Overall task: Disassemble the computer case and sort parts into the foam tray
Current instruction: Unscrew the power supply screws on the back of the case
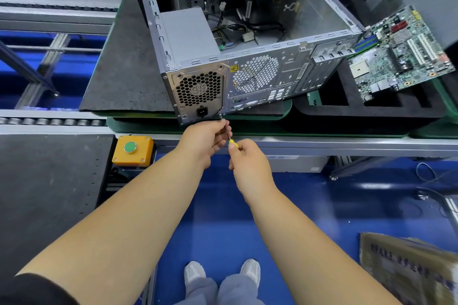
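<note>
**Screwdriver at the rear corner of the open case**

A workstation on a conveyor line: a grey mat lies on a green-edged pallet, and aluminium rails run across in front of it. To the left a roller track meets the pallet, with a dark perforated panel below it. An orange button box with a green button sits at the rail's near edge. The floor is blue; the person's two light shoes show at the bottom, and a blurred cardboard piece lies at the lower right.

The case lies on its side on the mat, its open side up and its rear panel facing the person. Inside are loose cables and the grey power supply, whose honeycomb grille fills the rear panel's left end. To the right, a black foam tray sits touching the case's near right corner. A green motherboard lies tilted over the tray's far compartments.

Both hands meet just below the rear panel's lower edge, under the power socket. The left hand pinches the metal shaft of a screwdriver between thumb and fingertips, close to the tip. The right hand is curled around the yellow handle, only the handle's end showing above the fingers. The tip touches the panel at the lower right corner of the power supply plate; the screw itself is too small to make out. The tray is well to the right of both hands.
</note>
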The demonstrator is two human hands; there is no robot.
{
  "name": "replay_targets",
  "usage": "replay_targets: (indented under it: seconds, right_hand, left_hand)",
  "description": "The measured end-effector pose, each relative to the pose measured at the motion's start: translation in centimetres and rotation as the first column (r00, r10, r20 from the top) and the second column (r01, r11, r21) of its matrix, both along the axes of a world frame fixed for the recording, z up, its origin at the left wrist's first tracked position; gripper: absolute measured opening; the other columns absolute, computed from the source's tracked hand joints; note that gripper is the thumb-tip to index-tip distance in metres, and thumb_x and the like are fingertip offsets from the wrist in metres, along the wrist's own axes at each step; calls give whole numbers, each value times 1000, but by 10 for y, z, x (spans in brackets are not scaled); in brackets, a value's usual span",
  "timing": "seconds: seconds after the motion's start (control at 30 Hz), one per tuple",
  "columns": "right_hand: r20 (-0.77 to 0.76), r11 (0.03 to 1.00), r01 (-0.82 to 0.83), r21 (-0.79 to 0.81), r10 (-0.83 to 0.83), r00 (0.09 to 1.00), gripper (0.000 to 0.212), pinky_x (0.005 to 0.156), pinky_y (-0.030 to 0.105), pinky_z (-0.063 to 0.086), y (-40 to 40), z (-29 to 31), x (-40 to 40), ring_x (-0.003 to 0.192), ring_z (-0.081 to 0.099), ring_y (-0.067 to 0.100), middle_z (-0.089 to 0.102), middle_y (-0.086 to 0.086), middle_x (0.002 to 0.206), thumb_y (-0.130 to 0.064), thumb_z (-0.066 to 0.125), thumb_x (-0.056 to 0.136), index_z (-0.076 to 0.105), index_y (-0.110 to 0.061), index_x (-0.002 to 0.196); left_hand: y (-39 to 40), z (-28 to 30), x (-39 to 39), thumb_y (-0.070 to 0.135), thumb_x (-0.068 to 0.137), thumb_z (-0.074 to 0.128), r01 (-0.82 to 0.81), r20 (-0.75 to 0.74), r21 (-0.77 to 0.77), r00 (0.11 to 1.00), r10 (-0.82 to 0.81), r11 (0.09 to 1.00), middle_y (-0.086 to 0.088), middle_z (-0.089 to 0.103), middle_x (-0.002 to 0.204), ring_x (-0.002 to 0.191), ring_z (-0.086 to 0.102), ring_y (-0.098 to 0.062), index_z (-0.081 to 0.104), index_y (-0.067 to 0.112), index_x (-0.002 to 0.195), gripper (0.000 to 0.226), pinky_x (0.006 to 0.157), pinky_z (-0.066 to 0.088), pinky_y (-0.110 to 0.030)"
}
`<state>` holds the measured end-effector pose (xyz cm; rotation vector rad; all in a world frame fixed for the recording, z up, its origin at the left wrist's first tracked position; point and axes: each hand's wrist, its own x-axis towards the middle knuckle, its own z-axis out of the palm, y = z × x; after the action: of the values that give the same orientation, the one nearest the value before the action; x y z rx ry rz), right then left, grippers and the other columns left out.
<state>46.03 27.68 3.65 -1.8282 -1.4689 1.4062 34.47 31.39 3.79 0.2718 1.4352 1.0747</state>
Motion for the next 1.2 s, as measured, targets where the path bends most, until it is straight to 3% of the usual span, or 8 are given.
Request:
replay_targets:
  seconds: [0.33, 0.63, 0.77, 0.83, 0.93, 1.03, 1.1, 1.2]
  right_hand:
    - [315, 977, -119, 176, 58, 947, 19, 48, 30, 32, -1, 3, -1, 61, 52, 15, 57, -6, 72, -42, 47, 101, 47, -25, 94]
    - [429, 938, -205, 278, 69, 901, 22, 47, 30, 30, 0, 5, -1, 62, 50, 18, 52, -7, 79, -33, 53, 99, 36, -22, 92]
    - [650, 877, -356, 321, 69, 757, 17, 47, 30, 27, 4, 6, 2, 66, 47, 23, 51, -1, 94, -26, 53, 99, 38, -19, 103]
    - [668, 877, -378, 296, 92, 738, 21, 48, 30, 27, 5, 8, 2, 66, 47, 23, 49, 1, 101, -25, 56, 98, 40, -17, 108]
    - [484, 941, -261, 214, 130, 866, 27, 56, 33, 38, 9, 12, 1, 73, 51, 22, 49, 1, 99, -40, 54, 97, 46, -15, 103]
    - [49, 985, -19, -169, 28, 998, 38, 68, 38, 48, 19, 19, 2, 69, 51, 21, 57, 5, 90, -41, 41, 102, 59, -13, 84]
    - [-136, 915, 66, -398, -130, 982, 48, 63, 31, 41, 22, 23, 2, 59, 46, 16, 59, 7, 89, -36, 39, 106, 64, -12, 73]
    - [-240, 891, 57, -451, -182, 954, 47, 55, 25, 38, 23, 24, 5, 55, 44, 13, 59, 4, 81, -35, 40, 106, 65, -11, 75]
  left_hand:
    - [5, 7, -1, 20, 100, 49, -140, 258, -71, 954, 154, 988, -2, 72, 86, 76, 70, -9, 67, 10, 93, 22, 64, 48, -22]
    - [10, 15, 2, 19, 101, 46, -118, 183, -102, 974, 135, 988, 2, 73, 72, 66, 69, -5, 66, 11, 89, 25, 60, 48, -19]
    - [11, 15, 3, 20, 102, 45, -123, 176, -113, 974, 141, 986, 3, 72, 64, 59, 69, -4, 65, 11, 87, 26, 60, 49, -18]
    - [11, 14, 4, 20, 102, 45, -129, 173, -113, 974, 147, 985, 4, 72, 64, 61, 69, -4, 65, 11, 86, 27, 61, 49, -18]
    - [11, 13, 4, 20, 102, 46, -136, 177, -103, 972, 153, 985, 3, 73, 66, 69, 69, -6, 65, 11, 87, 26, 63, 49, -18]
    - [11, 11, 3, 20, 102, 45, -131, 171, -92, 974, 146, 987, 3, 73, 72, 73, 68, -6, 64, 12, 87, 26, 63, 48, -18]
    - [11, 11, 3, 20, 102, 46, -129, 162, -88, 977, 142, 988, 2, 71, 79, 74, 67, -6, 63, 13, 87, 25, 62, 47, -17]
    - [10, 9, 6, 22, 101, 51, -101, 81, -71, 991, 107, 992, 3, 69, 81, 73, 66, -3, 62, 15, 86, 20, 60, 49, -14]
